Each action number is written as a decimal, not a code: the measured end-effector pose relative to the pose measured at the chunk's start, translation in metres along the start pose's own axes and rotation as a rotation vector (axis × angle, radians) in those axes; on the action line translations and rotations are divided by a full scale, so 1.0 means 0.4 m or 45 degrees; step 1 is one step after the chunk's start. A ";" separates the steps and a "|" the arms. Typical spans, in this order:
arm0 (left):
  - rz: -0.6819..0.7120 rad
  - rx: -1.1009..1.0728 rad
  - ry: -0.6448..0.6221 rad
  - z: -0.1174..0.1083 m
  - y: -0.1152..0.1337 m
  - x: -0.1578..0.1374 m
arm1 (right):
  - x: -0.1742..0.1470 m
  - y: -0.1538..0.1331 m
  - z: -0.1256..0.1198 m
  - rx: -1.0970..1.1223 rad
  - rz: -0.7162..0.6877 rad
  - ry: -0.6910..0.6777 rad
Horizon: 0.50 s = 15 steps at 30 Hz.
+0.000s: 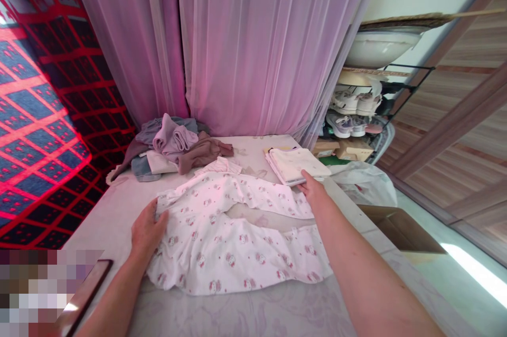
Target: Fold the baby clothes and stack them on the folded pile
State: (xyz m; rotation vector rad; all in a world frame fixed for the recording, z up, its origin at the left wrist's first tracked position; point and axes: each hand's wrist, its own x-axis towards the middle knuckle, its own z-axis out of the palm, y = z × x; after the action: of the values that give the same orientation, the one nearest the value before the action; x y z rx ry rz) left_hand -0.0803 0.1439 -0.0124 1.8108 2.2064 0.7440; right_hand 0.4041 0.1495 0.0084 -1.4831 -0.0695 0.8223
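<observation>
White pants (237, 244) with a small pink-and-red cartoon print lie spread on the bed, waistband to the left and both legs toward the right. My left hand (148, 228) is at the waistband, its thumb and fingers closed on the fabric's edge. At the far right, a flat stack of folded white clothes (297, 161) rests near the bed's edge. My right hand (312, 189) grips the stack's near corner, with a finger over the top and others lower at its side. The right forearm crosses over the ends of the pant legs and hides part of them.
A loose heap of clothes (174, 141) lies at the back left, with a striped pink piece (219, 166) beside it. Purple curtains (257, 52) hang behind the bed. On the right stand a shoe rack (412, 86) and a cardboard box (400, 226).
</observation>
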 end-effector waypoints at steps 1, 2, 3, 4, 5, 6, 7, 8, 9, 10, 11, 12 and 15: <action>-0.003 -0.005 0.001 0.001 -0.001 0.000 | -0.003 -0.004 0.002 0.012 0.017 0.006; -0.005 -0.009 0.006 0.002 -0.003 0.000 | -0.006 -0.008 0.003 0.018 0.036 0.015; -0.006 -0.013 0.014 0.003 -0.005 0.001 | -0.008 -0.011 0.004 0.018 0.056 0.027; -0.004 -0.017 0.022 0.005 -0.007 0.002 | -0.010 -0.014 0.005 0.018 0.074 0.038; -0.002 -0.020 0.028 0.007 -0.009 0.002 | -0.010 -0.016 0.006 0.015 0.089 0.048; -0.002 -0.024 0.033 0.008 -0.011 0.003 | -0.010 -0.018 0.008 0.010 0.101 0.057; -0.004 -0.027 0.035 0.009 -0.012 0.003 | -0.010 -0.020 0.009 0.001 0.108 0.063; -0.007 -0.030 0.035 0.010 -0.013 0.004 | -0.009 -0.021 0.012 -0.010 0.111 0.066; -0.010 -0.032 0.032 0.010 -0.013 0.004 | -0.009 -0.022 0.014 -0.023 0.110 0.068; -0.015 -0.033 0.026 0.010 -0.012 0.003 | -0.010 -0.023 0.017 -0.039 0.104 0.068; -0.018 -0.034 0.022 0.009 -0.012 0.003 | -0.011 -0.023 0.021 -0.053 0.097 0.065; -0.018 -0.036 0.019 0.009 -0.010 0.002 | -0.013 -0.023 0.024 -0.067 0.089 0.058; -0.011 -0.047 0.026 0.007 -0.007 0.000 | -0.023 -0.023 0.036 -0.099 0.085 0.021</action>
State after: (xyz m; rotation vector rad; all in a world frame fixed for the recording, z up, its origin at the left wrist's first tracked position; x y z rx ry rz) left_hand -0.0816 0.1443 -0.0161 1.7826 2.1970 0.7997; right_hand 0.3941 0.1580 0.0225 -1.5721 -0.0405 0.8692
